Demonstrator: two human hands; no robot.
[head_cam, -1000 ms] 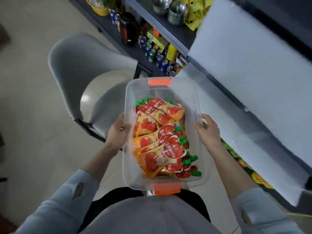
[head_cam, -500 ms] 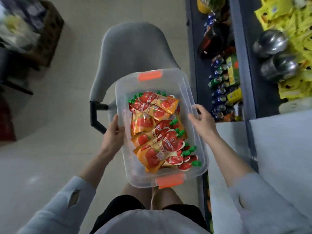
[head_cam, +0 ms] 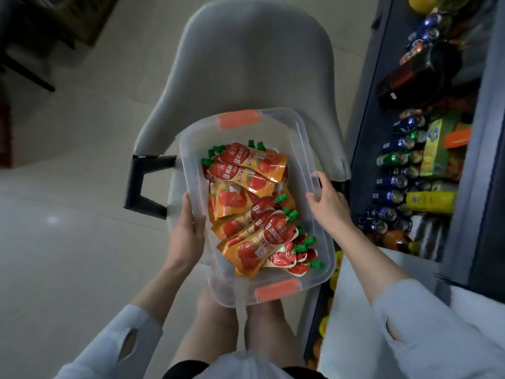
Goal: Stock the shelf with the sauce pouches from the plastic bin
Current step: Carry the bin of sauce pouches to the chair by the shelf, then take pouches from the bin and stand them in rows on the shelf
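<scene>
Grey chair (head_cam: 254,64) and pale floor (head_cam: 68,255) sit below the plastic bin (head_cam: 302,138) gripped by left hand (head_cam: 187,228) and right hand (head_cam: 328,203).

A pale, glossy tiled floor (head_cam: 68,255) fills the 9 o'clock side, with a soft spot of reflected light (head_cam: 52,220) on it. A grey shell chair (head_cam: 254,64) stands at 12 o'clock, its black leg bracket (head_cam: 142,184) showing toward 9 o'clock. Dark furniture (head_cam: 30,39), too blurred to identify, sits at 10 o'clock. From 2 to 3 o'clock runs a dark grey shelf (head_cam: 363,110) lined with drink cans (head_cam: 393,181), a dark bottle (head_cam: 418,75) and green and yellow packs (head_cam: 434,149).
</scene>
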